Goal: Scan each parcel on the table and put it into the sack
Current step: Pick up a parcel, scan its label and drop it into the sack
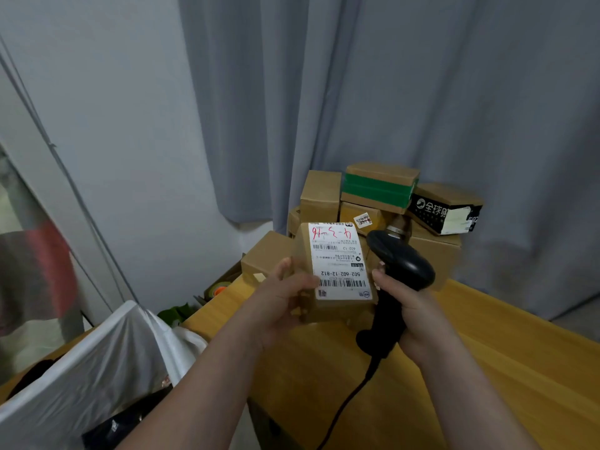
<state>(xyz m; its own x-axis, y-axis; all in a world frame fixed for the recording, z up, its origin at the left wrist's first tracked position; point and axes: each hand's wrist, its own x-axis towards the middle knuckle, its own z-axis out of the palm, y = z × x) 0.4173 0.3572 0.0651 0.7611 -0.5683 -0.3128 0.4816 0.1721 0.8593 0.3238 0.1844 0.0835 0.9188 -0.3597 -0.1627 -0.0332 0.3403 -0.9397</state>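
One parcel in left hand, scanner beside

Left hand: I see it raised mid-frame, thumb up, fingers curled around a box. Right hand: closed in a fist on a scanner grip, just beside the left. Both forearms: bare, reaching up from the bottom edge.

Parcel label: read "502-602-12-812", "602 12", red handwriting, all upside down. Black box: bore "全球".
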